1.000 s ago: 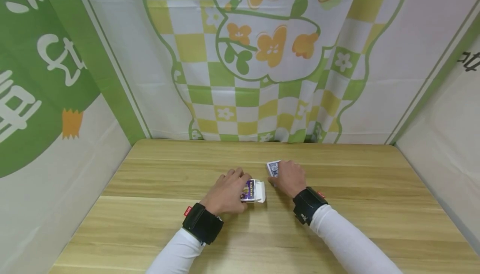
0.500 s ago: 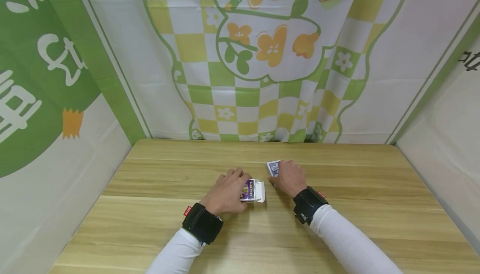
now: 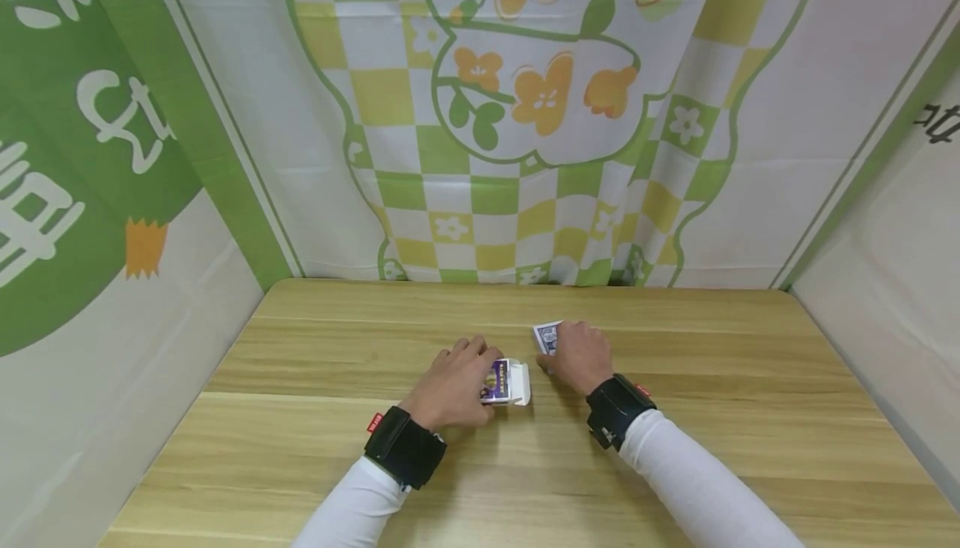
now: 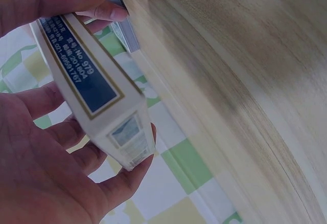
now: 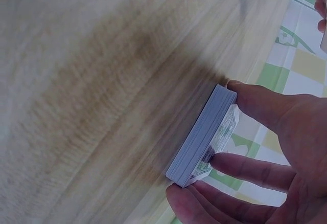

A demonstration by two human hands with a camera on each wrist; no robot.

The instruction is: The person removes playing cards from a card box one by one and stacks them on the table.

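My left hand [image 3: 453,385] grips a purple and white playing card box [image 3: 496,381] between thumb and fingers. The white end flap of the box [image 3: 521,383] stands out toward the right. In the left wrist view, a dark blue printed panel runs along the side of the box [image 4: 84,63]. To the right and slightly farther back, my right hand [image 3: 581,354] holds a deck of cards [image 3: 547,334] with a blue patterned back. Thumb and fingers pinch opposite ends of the deck [image 5: 202,134] in the right wrist view, close to the table; the hand hides much of it from above.
Both hands work over a light wooden table [image 3: 697,381]. A printed green, white and yellow checked curtain [image 3: 495,198] hangs along its back edge. White cloth walls [image 3: 885,239] close in the left and right sides.
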